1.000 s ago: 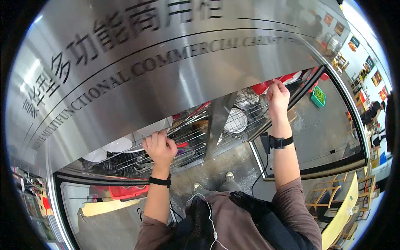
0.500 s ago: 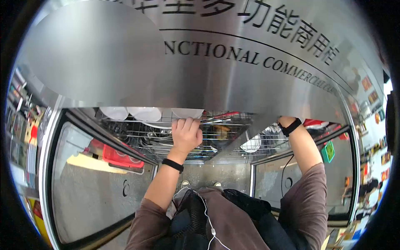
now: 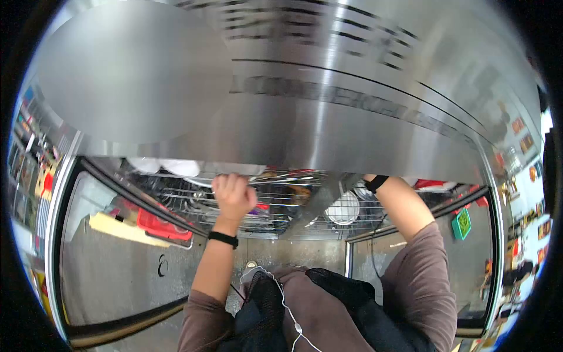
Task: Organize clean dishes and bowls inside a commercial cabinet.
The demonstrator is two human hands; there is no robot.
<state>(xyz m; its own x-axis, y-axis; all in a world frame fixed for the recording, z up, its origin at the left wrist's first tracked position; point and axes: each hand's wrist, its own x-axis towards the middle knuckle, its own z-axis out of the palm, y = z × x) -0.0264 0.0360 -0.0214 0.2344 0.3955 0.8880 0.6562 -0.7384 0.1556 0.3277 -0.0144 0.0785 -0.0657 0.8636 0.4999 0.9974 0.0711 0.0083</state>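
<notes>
My left hand (image 3: 233, 195) has its fingers curled over the front edge of a wire shelf (image 3: 275, 190) inside a steel cabinet. White bowls (image 3: 180, 168) stand on that shelf, left of the hand. Below it, metal utensils and other small items lie on a lower wire rack (image 3: 205, 199), too cluttered to name. My right arm reaches into the right half, past the centre post (image 3: 319, 205). Of my right hand (image 3: 369, 177), only a sliver by the black wristband shows; its fingers are hidden behind the cabinet's upper panel. A white round dish (image 3: 342, 209) sits low, near that arm.
The steel upper panel (image 3: 281, 129) with printed lettering spans the view above the shelves. Glass doors stand open at left (image 3: 123, 270) and right (image 3: 428, 270). Through them show a red basket (image 3: 158, 226) and a green basket (image 3: 462, 224). A white cable hangs at my chest.
My view has shifted, blurring the lettering. My left hand sits farther left along the shelf, still curled over it. My right wrist has moved left, nearer the centre post.
</notes>
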